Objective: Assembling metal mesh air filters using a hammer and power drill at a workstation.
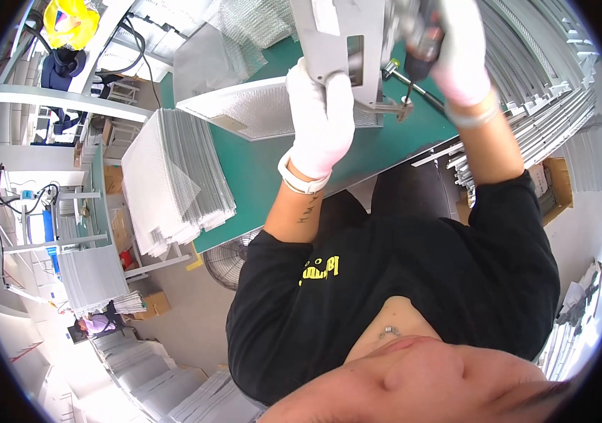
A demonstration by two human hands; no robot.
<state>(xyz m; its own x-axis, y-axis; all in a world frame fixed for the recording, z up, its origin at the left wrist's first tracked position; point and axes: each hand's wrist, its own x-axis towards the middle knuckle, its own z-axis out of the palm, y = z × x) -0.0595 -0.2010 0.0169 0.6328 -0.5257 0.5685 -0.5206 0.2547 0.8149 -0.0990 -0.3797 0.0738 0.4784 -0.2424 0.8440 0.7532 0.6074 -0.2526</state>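
Observation:
My left hand [318, 123], in a white glove, is closed on the lower end of a grey metal panel [332, 53]. The thumb presses on its face, beside a rectangular cutout. My right hand [461, 60], also gloved in white, grips a dark power tool [424, 49] that looks like a drill and is blurred by motion. The tool is at the panel's right side; its far end is too smeared to read. Behind my left hand, a mesh-faced panel [258, 109] stands tilted on the green tabletop [378, 158]. A hammer [420, 90] lies under the tool.
A tall stack of mesh sheets [174, 180] stands on the table at left. Long metal strips [533, 56] fill the right side. Below the table are a floor fan [227, 261] and a cardboard box [558, 183]. Another person [96, 324] is far off at lower left.

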